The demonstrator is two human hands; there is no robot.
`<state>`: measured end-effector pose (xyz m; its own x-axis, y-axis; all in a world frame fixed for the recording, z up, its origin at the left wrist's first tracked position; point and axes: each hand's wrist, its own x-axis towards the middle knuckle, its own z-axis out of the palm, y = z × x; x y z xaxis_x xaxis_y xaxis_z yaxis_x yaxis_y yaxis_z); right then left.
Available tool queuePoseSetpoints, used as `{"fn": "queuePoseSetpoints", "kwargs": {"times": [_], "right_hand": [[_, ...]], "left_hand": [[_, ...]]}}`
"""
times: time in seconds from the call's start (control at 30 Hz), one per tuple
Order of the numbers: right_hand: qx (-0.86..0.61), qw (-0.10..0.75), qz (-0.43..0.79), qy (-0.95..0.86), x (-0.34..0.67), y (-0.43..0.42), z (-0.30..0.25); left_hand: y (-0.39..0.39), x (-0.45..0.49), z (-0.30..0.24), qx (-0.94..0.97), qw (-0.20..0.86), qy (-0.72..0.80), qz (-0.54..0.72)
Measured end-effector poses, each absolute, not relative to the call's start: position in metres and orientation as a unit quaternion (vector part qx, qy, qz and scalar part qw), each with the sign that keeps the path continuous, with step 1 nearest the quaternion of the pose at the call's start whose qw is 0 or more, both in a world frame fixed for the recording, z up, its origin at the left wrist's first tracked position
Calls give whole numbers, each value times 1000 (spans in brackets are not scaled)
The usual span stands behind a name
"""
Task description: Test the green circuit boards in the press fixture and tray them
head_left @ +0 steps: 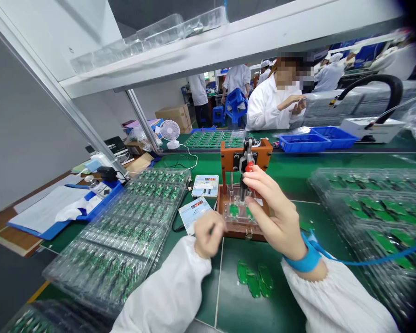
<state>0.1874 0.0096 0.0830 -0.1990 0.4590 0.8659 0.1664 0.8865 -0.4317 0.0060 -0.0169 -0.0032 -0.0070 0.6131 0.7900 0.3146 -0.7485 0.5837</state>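
My right hand (277, 217), with a blue wrist strap (307, 254), has its fingers on the red handle (249, 167) of a toggle clamp, thumb lower down. The clamp sits on an orange-brown test fixture (228, 157) whose clear plate holds green circuit boards (234, 209). My left hand (208, 231) is curled closed at the fixture's front left corner, blurred by motion; whatever is in it, if anything, is hidden. Just behind it lie two small meters with red digits, a nearer meter (192, 213) and a farther meter (205, 186). Several loose green boards (253, 277) rest on the mat before the fixture.
Clear trays of boards (142, 217) stand at left, and stacked trays (377, 208) at right. Behind the fixture are another board tray (217, 138), blue bins (303, 142) and a white fan (169, 132). Across the bench a person in white (266, 108) works. A shelf (194, 51) crosses overhead.
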Motion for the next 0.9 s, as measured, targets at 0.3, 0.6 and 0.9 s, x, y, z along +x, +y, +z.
{"fn": "queuePoseSetpoints", "kwargs": {"times": [0.3,0.6,0.9], "right_hand": [[-197,604,129,-762,188,9,85],[-192,606,121,-762,186,9,88],[-188,607,123,-763,187,7,86]], "left_hand": [[72,-85,41,759,172,627,-22],[88,-85,32,769,163,591,-181],[92,-86,33,778,143,583,-186]]}}
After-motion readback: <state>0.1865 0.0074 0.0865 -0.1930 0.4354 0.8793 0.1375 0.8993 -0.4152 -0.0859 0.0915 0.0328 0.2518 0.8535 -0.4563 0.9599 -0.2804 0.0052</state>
